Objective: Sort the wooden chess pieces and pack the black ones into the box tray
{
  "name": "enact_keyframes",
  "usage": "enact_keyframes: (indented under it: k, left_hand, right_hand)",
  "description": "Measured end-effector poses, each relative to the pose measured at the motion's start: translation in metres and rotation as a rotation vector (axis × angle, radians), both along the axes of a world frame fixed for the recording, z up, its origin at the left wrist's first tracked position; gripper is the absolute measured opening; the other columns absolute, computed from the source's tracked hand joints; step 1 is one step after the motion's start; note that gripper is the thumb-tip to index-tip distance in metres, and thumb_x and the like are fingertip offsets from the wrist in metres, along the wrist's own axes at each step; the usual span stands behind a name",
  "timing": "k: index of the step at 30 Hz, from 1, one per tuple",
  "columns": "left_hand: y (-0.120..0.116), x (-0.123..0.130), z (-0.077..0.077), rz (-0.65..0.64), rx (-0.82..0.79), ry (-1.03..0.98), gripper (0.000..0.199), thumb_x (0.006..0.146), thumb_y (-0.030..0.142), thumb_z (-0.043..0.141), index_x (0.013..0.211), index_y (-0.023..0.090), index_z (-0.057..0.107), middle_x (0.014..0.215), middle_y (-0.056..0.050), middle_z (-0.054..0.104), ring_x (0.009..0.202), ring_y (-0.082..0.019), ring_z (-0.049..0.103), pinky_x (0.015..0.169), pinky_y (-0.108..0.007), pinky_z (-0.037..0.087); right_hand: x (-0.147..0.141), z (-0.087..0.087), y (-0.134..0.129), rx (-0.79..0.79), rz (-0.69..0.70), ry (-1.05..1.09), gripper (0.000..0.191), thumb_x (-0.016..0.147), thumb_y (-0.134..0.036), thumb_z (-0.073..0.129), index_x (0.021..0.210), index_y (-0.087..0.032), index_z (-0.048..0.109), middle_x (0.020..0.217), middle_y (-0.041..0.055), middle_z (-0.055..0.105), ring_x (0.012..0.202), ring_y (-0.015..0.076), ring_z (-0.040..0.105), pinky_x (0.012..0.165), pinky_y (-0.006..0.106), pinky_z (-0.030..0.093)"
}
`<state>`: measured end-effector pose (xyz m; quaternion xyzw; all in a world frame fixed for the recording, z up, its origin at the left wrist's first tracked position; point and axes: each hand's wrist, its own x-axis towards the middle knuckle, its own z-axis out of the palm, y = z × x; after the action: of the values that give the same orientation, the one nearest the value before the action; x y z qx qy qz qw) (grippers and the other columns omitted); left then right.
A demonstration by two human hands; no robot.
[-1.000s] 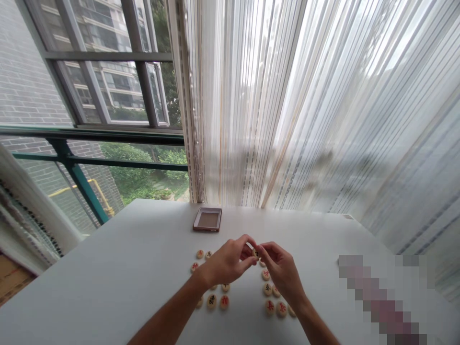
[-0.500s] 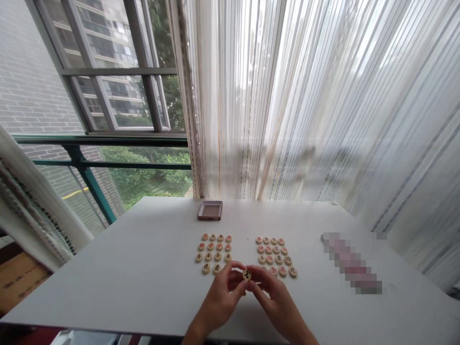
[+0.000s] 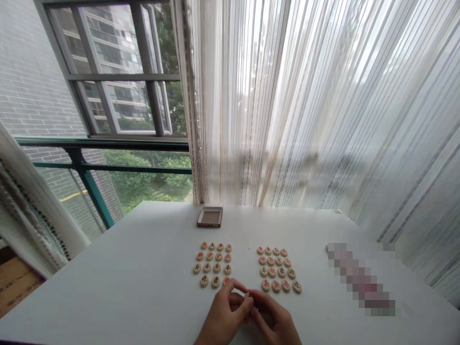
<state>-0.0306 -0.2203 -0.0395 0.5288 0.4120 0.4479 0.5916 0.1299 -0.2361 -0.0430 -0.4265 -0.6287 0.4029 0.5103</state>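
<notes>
Between the fingertips of both hands is one round wooden Chinese chess piece, turned so that little more than its pale edge shows. My left hand pinches it from the left. My right hand closes on it from the other side, thumb and fingers bent inward. Past the left fingers lies a block of similar pieces in rows, with black and red characters; a red-marked piece there is partly covered by the hand. Beyond the right hand is a second block of rows, its nearest row including a red-marked piece.
A shallow open box or lid lies at the back of the white table. Toward the right is a long pinkish item, blurred out. Striped sheer curtains and a window with a green railing stand behind the table.
The piece has been tilted: its black character faced me before, and now mostly its edge shows. Both hands sit lower in view and closer together, and the camera view has shifted slightly.
</notes>
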Motion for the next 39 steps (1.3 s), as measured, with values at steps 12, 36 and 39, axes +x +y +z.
enact_keyframes:
  k: [12, 36, 39]
  left_hand:
    - [-0.002, 0.017, -0.002, 0.102, 0.095, 0.129, 0.042, 0.091, 0.059, 0.058, 0.084, 0.018, 0.054, 0.067, -0.007, 0.073, 0.061, -0.019, 0.07, 0.052, -0.022, 0.049]
    - [-0.005, 0.008, -0.007, -0.033, 0.236, 0.043, 0.044, 0.095, 0.055, 0.055, 0.116, 0.016, 0.056, 0.081, -0.007, 0.07, 0.075, -0.019, 0.068, 0.067, -0.027, 0.053]
    - [-0.007, 0.009, -0.003, -0.041, 0.265, 0.062, 0.04, 0.095, 0.051, 0.057, 0.115, 0.016, 0.055, 0.083, -0.008, 0.071, 0.077, -0.02, 0.07, 0.069, -0.027, 0.053]
  right_hand:
    - [0.001, -0.019, 0.002, 0.156, -0.132, -0.116, 0.04, 0.085, -0.056, 0.067, 0.107, -0.023, 0.074, 0.088, 0.0065, 0.078, 0.069, 0.0191, 0.073, 0.068, 0.022, 0.06]
    - [0.007, -0.006, 0.003, -0.05, -0.042, -0.025, 0.058, 0.088, -0.066, 0.057, 0.126, -0.024, 0.071, 0.127, 0.0121, 0.07, 0.117, 0.0296, 0.067, 0.101, 0.036, 0.053]
    - [0.011, -0.001, 0.004, -0.069, 0.007, -0.033, 0.056, 0.089, -0.063, 0.058, 0.126, -0.023, 0.071, 0.128, 0.0123, 0.07, 0.119, 0.0299, 0.067, 0.102, 0.037, 0.052]
